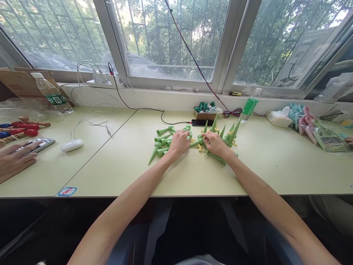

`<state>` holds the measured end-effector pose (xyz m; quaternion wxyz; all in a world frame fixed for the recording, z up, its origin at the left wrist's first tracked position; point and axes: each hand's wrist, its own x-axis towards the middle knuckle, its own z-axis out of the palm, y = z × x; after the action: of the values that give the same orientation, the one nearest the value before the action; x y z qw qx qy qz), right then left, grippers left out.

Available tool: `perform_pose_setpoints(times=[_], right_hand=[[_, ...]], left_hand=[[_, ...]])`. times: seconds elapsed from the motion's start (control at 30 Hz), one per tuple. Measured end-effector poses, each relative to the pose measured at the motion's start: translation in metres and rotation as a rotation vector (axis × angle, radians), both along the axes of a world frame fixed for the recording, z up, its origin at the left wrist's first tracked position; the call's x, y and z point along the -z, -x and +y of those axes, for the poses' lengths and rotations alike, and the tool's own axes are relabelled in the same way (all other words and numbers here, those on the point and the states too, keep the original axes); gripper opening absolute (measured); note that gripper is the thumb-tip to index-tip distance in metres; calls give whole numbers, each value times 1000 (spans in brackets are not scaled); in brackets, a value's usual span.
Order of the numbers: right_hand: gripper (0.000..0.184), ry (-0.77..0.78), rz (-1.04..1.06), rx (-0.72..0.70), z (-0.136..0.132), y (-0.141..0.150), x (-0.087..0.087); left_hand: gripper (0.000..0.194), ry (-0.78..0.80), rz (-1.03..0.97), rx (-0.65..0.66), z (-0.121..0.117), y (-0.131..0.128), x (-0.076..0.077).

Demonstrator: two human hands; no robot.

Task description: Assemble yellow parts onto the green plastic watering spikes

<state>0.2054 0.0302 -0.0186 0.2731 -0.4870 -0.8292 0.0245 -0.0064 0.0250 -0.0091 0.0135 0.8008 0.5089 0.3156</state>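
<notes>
My left hand [179, 142] is closed over the left-hand group of green plastic plant watering spikes [157, 148], its fingers curled down onto a green piece. Most of that piece is hidden under the hand. To the right, my right hand [215, 143] pinches another green watering spike [196, 142], whose tapered end points left. More green cones [234, 132] lie and stand in a heap around the right hand. Small yellow valve pieces [200, 148] are scattered among them, some seemingly fitted to the spikes.
Behind the spikes lie a black phone [202, 122] on a cable and a small cardboard box [205, 115]. A water bottle [249, 105] and tissue pack [279, 117] stand back right. Another person's hand [16, 162] rests by a phone [38, 145] at left, near a white corded device [72, 145].
</notes>
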Motion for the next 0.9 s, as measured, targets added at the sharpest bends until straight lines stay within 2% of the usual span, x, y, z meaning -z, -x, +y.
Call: perform_pose_setpoints(times=[0.17,0.43,0.9], right_hand=[[31,4,-64,46,0,-2,1],[47,66,-124,98,0,-1,4],[39,76,-54,103,-4,3,-2]], left_hand=[[12,5,6,8,0,1,0],[17,92,51,-24,-7,-2,-9],[12,51,-61,13,-5,-2,-5]])
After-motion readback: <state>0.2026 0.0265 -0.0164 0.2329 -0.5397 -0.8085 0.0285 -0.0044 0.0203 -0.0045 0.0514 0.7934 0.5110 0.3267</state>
